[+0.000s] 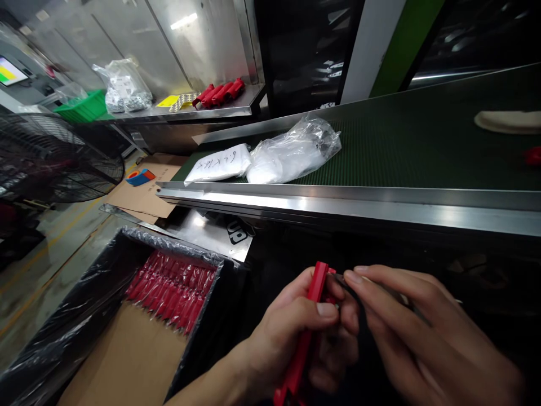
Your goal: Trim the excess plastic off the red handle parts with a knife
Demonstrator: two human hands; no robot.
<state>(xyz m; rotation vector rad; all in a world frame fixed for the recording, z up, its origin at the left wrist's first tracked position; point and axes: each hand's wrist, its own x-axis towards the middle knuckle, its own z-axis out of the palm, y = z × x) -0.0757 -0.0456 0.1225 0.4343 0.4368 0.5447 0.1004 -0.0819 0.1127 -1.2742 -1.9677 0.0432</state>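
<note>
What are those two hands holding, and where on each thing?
The left hand holds a red part just below its upper end. The right hand pinches a thin dark object near its tip; what it is cannot be told.

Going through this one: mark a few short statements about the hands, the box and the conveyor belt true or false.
1. The left hand holds a long red plastic part, near the right hand. True.
2. The right hand rests on the conveyor's metal rail. False: its fingertips are close to the part's upper end.
3. Plastic-wrapped red pieces lie inside the black plastic-lined box. True.
4. The handwritten white packet lies in the box. False: it lies on the green ribbed belt.
</note>
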